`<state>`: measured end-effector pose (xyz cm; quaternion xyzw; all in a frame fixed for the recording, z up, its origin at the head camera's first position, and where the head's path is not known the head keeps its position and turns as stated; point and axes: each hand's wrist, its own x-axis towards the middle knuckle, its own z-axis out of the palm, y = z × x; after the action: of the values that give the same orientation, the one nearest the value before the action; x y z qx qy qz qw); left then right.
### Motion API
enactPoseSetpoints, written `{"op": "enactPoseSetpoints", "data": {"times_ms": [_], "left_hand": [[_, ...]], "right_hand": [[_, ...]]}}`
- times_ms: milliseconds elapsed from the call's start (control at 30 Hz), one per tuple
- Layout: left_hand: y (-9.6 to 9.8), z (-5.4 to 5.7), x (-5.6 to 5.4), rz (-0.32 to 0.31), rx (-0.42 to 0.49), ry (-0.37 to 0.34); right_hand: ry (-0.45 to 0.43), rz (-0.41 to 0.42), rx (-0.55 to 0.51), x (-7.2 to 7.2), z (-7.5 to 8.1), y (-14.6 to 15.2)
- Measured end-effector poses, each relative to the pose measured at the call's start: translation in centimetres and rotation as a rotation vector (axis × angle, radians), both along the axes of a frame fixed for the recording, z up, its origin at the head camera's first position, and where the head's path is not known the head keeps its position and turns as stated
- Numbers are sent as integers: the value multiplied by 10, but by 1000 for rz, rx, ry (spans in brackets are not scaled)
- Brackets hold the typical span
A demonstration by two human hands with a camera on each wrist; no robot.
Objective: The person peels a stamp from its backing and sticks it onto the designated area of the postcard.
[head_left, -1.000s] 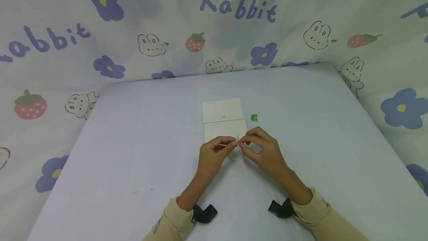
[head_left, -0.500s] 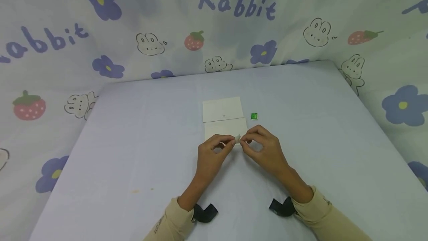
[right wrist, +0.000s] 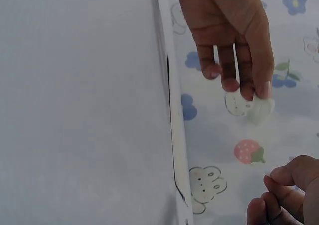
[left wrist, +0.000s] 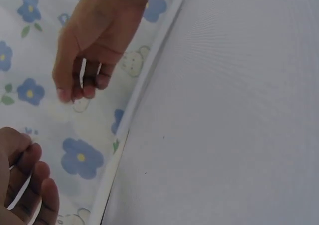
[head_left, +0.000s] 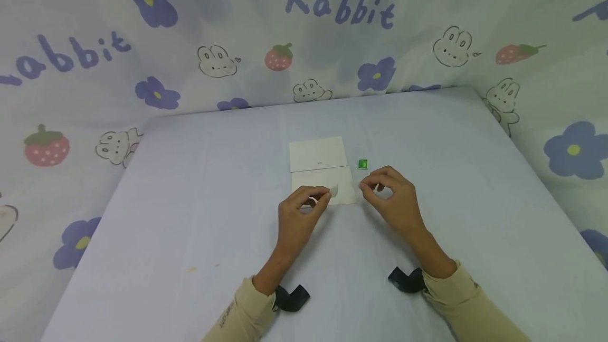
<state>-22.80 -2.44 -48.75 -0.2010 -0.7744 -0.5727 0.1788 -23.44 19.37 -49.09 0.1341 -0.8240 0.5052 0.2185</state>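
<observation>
My left hand (head_left: 297,220) pinches a small whitish, translucent piece of film (head_left: 334,190) between thumb and fingertips, above the lower panel of a cream folded card (head_left: 318,154). The same film shows below the left fingertips in the right wrist view. To the right, my right hand (head_left: 393,199) is apart from the left, thumb and forefinger pressed together. A faint clear sliver of film seems to show at its fingertips, hard to make out. Just beyond that hand, a small green square (head_left: 363,164) with a pale edge lies beside the card.
A white-covered table (head_left: 214,183) spreads around the card. Behind it and at both sides hangs a curtain (head_left: 247,30) printed with rabbits, strawberries and blue flowers. Black straps (head_left: 292,298) are on both wrists near the beige sleeves (head_left: 249,307).
My hands, whose fingertips met at the whitish film, have drawn apart. The right has moved right and slightly away; the left keeps the film. The card and green square stay in place.
</observation>
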Motion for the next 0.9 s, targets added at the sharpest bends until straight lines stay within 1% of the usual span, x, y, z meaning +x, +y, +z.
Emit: {"op": "enactPoseSetpoints", "data": {"times_ms": [133, 233, 300, 367, 433, 533, 633, 700, 800, 900], "left_hand": [[4, 14, 6, -15, -1, 7], [5, 20, 7, -18, 2, 8], [4, 20, 7, -17, 2, 5], [2, 11, 3, -18, 1, 4], [0, 2, -1, -16, 0, 3], [0, 0, -2, -20, 3, 13], [2, 15, 5, -21, 7, 22], [2, 22, 8, -21, 5, 20], [2, 24, 9, -19, 1, 11], [2, 21, 8, -20, -3, 5]], "right_hand": [[-176, -80, 28, -5, -7, 16], [-288, -101, 42, -9, -11, 23], [-332, -97, 57, -11, -13, 25], [-366, -89, 68, -13, -14, 25], [-385, -81, 78, -14, -15, 24], [-403, -84, 100, -13, -15, 21], [-405, -92, 122, -12, -15, 20], [-398, -105, 147, -11, -16, 19], [-383, -130, 182, -11, -17, 18], [-375, -148, 226, -11, -17, 17]]}}
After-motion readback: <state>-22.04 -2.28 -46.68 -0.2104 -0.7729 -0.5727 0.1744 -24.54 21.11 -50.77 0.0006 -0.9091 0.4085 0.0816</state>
